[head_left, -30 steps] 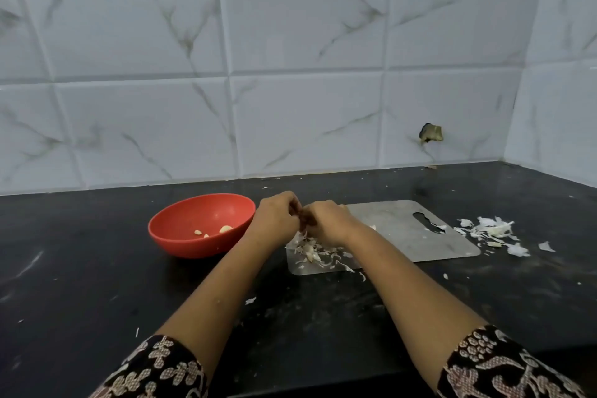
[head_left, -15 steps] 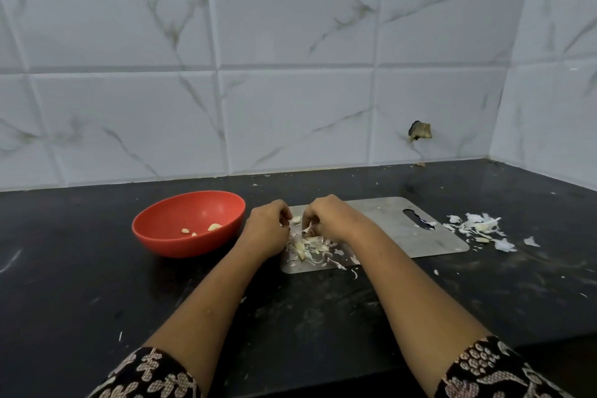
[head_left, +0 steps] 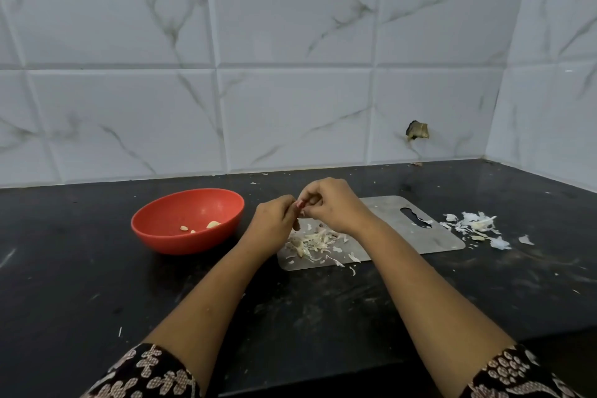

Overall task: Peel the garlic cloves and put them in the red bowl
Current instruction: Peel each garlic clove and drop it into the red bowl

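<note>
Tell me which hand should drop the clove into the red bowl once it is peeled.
Left, probably. The left hand sits nearest the red bowl. The right hand is over the cutting board, farther off, and would have to cross the left. Both pinch the garlic clove, mostly hidden.

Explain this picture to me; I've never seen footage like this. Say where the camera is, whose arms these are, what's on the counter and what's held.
No machine here: a person works with bare hands, and the one camera sits on their head, looking forward and down, so the arms reach in from below. The left hand and right hand meet above a grey cutting board and together pinch a small garlic clove, mostly hidden between them. Loose peels lie on the board beneath, and another heap of peels lies on the black counter to the right. Left of the hands stands a red bowl holding a few peeled cloves.
</note>
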Motion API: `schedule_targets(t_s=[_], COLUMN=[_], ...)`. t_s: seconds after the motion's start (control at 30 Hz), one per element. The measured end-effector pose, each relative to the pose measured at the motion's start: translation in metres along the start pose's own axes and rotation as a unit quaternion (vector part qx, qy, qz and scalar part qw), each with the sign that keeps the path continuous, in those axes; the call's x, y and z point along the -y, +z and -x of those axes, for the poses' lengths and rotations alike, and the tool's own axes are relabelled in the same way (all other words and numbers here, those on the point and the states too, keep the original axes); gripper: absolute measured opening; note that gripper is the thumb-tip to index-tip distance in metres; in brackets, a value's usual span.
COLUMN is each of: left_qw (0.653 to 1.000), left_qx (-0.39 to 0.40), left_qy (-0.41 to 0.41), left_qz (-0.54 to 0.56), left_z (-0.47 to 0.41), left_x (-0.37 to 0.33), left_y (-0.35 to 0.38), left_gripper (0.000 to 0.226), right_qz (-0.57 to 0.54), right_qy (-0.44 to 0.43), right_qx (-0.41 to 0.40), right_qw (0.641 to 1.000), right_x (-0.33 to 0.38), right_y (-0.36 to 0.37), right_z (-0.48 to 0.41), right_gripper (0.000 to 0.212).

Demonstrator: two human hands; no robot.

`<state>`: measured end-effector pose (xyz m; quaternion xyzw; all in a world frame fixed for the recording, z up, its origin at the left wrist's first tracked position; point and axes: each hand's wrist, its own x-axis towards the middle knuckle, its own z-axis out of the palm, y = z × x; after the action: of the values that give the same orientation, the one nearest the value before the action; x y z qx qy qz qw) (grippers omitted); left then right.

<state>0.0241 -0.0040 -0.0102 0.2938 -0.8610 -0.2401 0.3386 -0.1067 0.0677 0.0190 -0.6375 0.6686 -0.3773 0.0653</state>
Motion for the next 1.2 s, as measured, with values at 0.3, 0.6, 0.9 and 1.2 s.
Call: schedule_targets(t_s=[0.3,0.6,0.9,1.2], left_qw=[0.997,0.97,0.981,0.953], left_qx=[-0.069,0.011,-0.075,-0.152], left_qy=[0.02,-0.086,-0.08,-0.118], left_qz=[0.043,0.228,0.162,0.235], left_z=[0.001,0.001,0.002,-0.002], left_x=[-0.005,-0.007,-0.005,0.004], left_y=[-0.003,-0.002,0.003,0.011], left_gripper=[0.038,0.042,0.043,0.04], right_qz=[-0.274,-0.251,-0.237,-0.25], right_qy=[0.048,0.006,-0.01,0.048], right_qx=[0.004,0.082,0.071,0.076], right_qw=[0.96,0.964,0.969,0.964], right_x=[-0.004,-0.003,0.002,-0.001], right_y=[0.0,0.001,0.012,0.004], right_z=[0.005,0.011,0.01,0.01], right_gripper=[0.012,0.008,0.019,0.014])
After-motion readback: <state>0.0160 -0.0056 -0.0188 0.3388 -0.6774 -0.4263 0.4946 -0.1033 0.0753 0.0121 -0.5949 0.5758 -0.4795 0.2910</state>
